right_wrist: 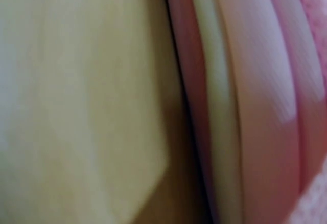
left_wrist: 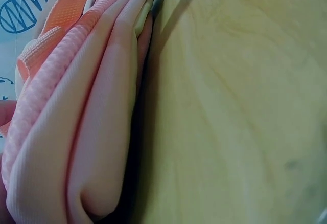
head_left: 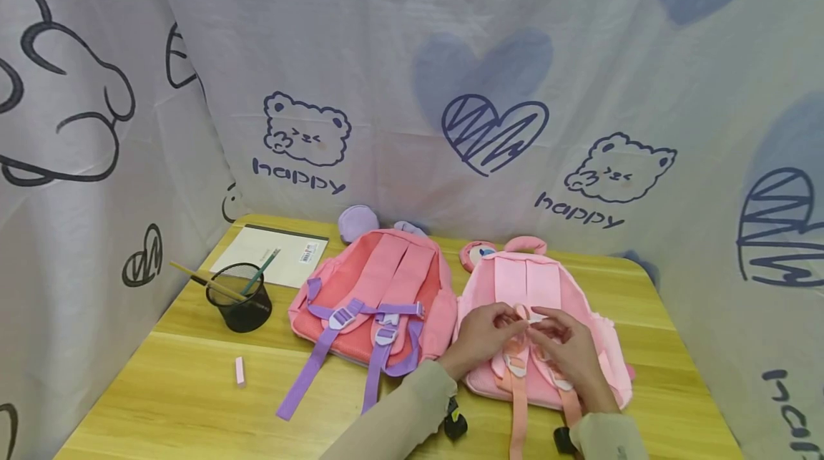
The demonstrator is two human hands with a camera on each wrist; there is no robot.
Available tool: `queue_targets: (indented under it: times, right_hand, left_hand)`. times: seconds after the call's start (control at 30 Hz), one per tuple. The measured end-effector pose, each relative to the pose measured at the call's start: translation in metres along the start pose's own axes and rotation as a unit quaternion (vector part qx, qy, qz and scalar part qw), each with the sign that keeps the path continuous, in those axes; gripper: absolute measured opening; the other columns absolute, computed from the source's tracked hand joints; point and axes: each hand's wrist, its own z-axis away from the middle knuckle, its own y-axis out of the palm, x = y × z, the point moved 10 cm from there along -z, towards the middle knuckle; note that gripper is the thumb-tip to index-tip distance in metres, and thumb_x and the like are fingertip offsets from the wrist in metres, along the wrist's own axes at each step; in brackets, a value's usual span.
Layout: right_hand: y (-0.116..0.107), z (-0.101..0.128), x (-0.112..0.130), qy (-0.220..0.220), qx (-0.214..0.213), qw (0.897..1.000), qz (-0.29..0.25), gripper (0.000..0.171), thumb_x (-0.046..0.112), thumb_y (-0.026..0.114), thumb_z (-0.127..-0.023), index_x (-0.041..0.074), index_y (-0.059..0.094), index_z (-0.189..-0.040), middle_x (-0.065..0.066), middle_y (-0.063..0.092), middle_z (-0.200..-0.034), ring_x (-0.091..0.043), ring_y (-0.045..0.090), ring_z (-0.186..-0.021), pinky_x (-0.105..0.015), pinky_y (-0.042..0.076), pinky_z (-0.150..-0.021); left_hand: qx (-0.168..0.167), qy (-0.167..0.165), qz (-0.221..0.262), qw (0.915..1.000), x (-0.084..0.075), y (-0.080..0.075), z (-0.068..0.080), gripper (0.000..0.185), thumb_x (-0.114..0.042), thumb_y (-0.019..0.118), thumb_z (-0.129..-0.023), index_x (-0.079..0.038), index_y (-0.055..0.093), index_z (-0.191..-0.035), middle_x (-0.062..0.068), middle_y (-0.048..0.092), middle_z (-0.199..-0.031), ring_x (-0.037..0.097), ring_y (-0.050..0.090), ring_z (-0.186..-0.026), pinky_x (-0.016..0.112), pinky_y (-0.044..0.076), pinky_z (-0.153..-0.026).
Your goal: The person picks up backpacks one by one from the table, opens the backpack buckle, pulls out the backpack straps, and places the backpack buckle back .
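Observation:
A light pink backpack (head_left: 479, 367) lies back side up, its shoulder straps and orange webbing facing me. Over its middle my left hand (head_left: 484, 337) and right hand (head_left: 569, 353) meet, fingertips close together. Both pinch the orange chest strap (head_left: 521, 311) where a small white buckle piece shows between the fingers, partly hidden by them. Below the hands hang orange adjusting straps (head_left: 518, 410) with white buckles. In the left wrist view the backpack's side (left_wrist: 97, 111) and a loop of orange webbing (left_wrist: 64, 9) appear; the right wrist view has its other side (right_wrist: 260, 101).
Left of it lies a coral-pink backpack (head_left: 360, 267) with purple straps (head_left: 309, 378). Further left are a black mesh pen cup (head_left: 247, 313) holding pencils, a white notepad (head_left: 257, 249) and a small pink eraser-like block (head_left: 240, 371). Printed curtains (head_left: 386, 16) surround the wooden table (head_left: 161, 388).

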Motion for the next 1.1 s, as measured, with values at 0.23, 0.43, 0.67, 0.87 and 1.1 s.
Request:
queue_targets:
  times: [0.23,0.43,0.67,0.87,1.1]
  right_hand:
    - [-0.003,0.0,0.001,-0.011,-0.013,1.0,0.007,0.042,0.02,0.079,-0.094,0.008,0.067,-0.132,0.013,0.072,-0.093,-0.005,0.064,-0.072,-0.028,0.054,-0.051]
    - [-0.005,0.0,0.001,-0.019,-0.019,1.0,0.012,0.038,0.021,0.078,-0.094,0.007,0.07,-0.129,0.006,0.072,-0.097,-0.005,0.065,-0.077,-0.03,0.057,-0.055]
    - [-0.005,0.0,0.001,-0.019,-0.022,1.0,-0.005,0.04,0.021,0.079,-0.093,0.006,0.067,-0.129,0.01,0.073,-0.093,-0.006,0.066,-0.074,-0.03,0.057,-0.052]
    - [-0.007,-0.001,-0.005,0.006,-0.042,0.999,-0.008,0.036,0.024,0.081,-0.092,0.0,0.065,-0.114,0.01,0.074,-0.083,-0.005,0.063,-0.066,-0.028,0.054,-0.05]
    - [-0.009,-0.002,-0.009,0.013,-0.052,0.999,-0.002,0.032,0.024,0.081,-0.092,0.0,0.067,-0.108,0.01,0.073,-0.081,-0.005,0.06,-0.059,-0.027,0.053,-0.048]
  left_hand:
    - [0.0,-0.003,0.002,1.0,0.0,0.0,-0.001,0.023,-0.043,0.072,-0.097,-0.02,0.075,-0.098,-0.011,0.066,-0.083,-0.002,0.054,-0.072,0.019,0.046,-0.068]
    - [0.003,-0.007,0.001,1.0,0.001,0.001,-0.001,0.023,-0.043,0.072,-0.097,-0.02,0.075,-0.099,-0.011,0.066,-0.083,-0.002,0.055,-0.073,0.019,0.046,-0.068]
    - [-0.002,-0.011,-0.001,0.9999,0.003,0.001,-0.001,0.022,-0.043,0.072,-0.096,-0.021,0.075,-0.097,-0.011,0.066,-0.082,-0.002,0.055,-0.072,0.019,0.046,-0.068]
    - [0.003,-0.009,0.012,0.9999,0.003,0.002,-0.001,0.022,-0.042,0.072,-0.097,-0.02,0.076,-0.101,-0.01,0.068,-0.085,-0.003,0.056,-0.073,0.019,0.047,-0.068]
    - [0.002,-0.012,0.008,0.9999,0.002,0.001,0.0,0.022,-0.041,0.072,-0.097,-0.019,0.075,-0.101,-0.01,0.067,-0.084,-0.002,0.055,-0.073,0.019,0.047,-0.069]
